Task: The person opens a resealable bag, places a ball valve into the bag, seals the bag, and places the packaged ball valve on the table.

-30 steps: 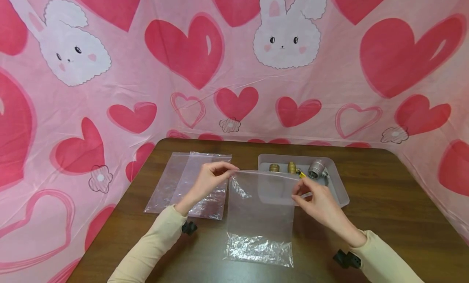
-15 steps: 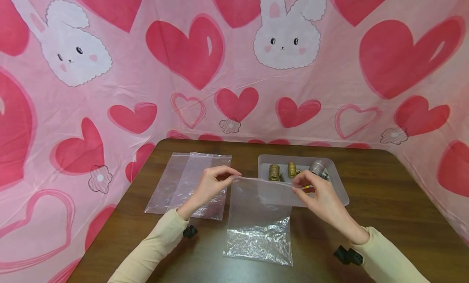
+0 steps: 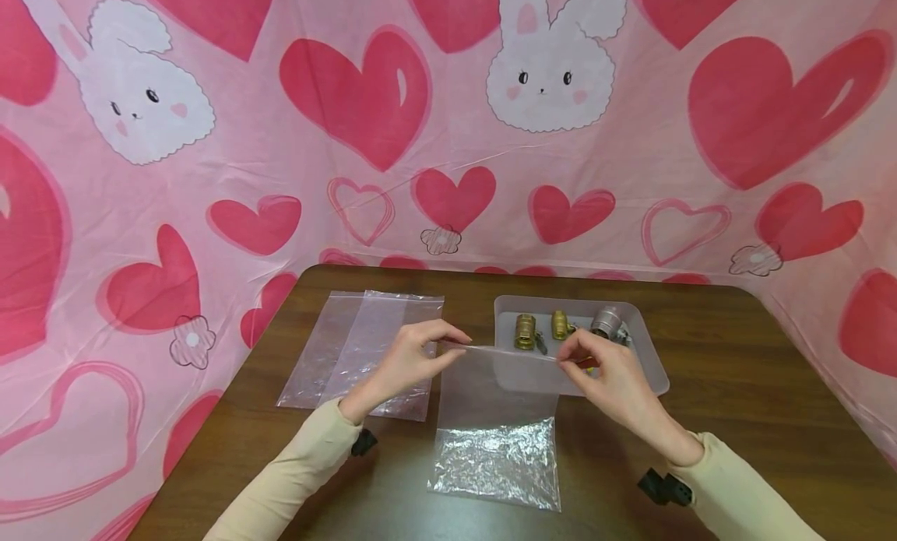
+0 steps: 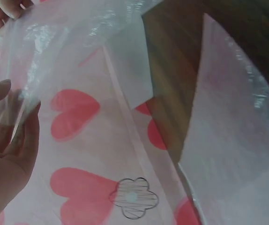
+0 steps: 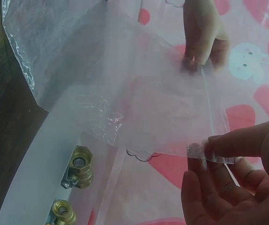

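Note:
A clear zip bag (image 3: 497,463) hangs between both hands, its top edge held up and its lower end on the table. My left hand (image 3: 413,358) pinches the top edge near the left corner, thumb and forefinger on the film. At the opposite end, my right hand (image 3: 613,377) pinches the same edge between thumb and fingers. In the right wrist view the zip strip of the bag (image 5: 139,103) runs along the held edge, with the right thumb (image 5: 242,140) pressing the corner. Nothing shows inside the bag.
Two more clear zip bags (image 3: 315,354) lie overlapped on the table (image 3: 757,416) at left. Behind the right hand stands a translucent tray (image 3: 655,362) with two brass valves (image 3: 525,332) and a silver metal fitting (image 3: 606,321). A heart-patterned cloth (image 3: 448,121) hangs behind.
My left hand has slid rightward and slightly down with the bag's top edge. The edge sits lower, so more of the brass valves shows. The right hand has shifted slightly and keeps its pinch.

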`<act>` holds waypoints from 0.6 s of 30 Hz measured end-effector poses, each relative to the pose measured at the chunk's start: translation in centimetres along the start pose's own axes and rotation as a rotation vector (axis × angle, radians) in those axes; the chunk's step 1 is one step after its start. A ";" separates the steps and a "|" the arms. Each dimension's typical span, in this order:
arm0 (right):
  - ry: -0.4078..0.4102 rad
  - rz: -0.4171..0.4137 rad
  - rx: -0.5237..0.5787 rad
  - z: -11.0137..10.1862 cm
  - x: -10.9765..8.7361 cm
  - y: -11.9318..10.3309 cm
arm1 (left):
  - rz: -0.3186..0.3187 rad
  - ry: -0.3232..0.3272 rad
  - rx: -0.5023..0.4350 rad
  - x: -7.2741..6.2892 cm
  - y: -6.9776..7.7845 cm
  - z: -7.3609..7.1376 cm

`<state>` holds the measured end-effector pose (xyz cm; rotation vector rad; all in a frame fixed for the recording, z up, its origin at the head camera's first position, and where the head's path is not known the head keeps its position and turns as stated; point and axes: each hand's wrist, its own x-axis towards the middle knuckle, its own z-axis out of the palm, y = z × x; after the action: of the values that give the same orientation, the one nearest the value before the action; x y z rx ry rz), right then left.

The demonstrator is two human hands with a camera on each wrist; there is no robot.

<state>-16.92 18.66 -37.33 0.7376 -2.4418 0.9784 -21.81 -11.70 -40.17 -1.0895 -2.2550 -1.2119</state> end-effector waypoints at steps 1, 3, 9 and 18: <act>-0.005 0.003 0.001 0.0 0.0 0.0 | 0.018 0.000 0.010 0.1 0.1 0.1; -0.015 0.008 0.005 0.0 0.1 -0.1 | 0.046 -0.002 0.027 0.3 0.4 0.2; -0.059 0.015 0.007 0.1 0.1 -0.4 | 0.082 -0.002 0.050 0.5 1.2 0.6; -0.144 0.036 0.035 0.1 0.4 -0.8 | 0.033 -0.008 0.036 0.3 1.8 0.8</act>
<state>-16.77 17.93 -36.79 0.8038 -2.5752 1.0160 -20.57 -10.28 -39.45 -1.1156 -2.2470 -1.1521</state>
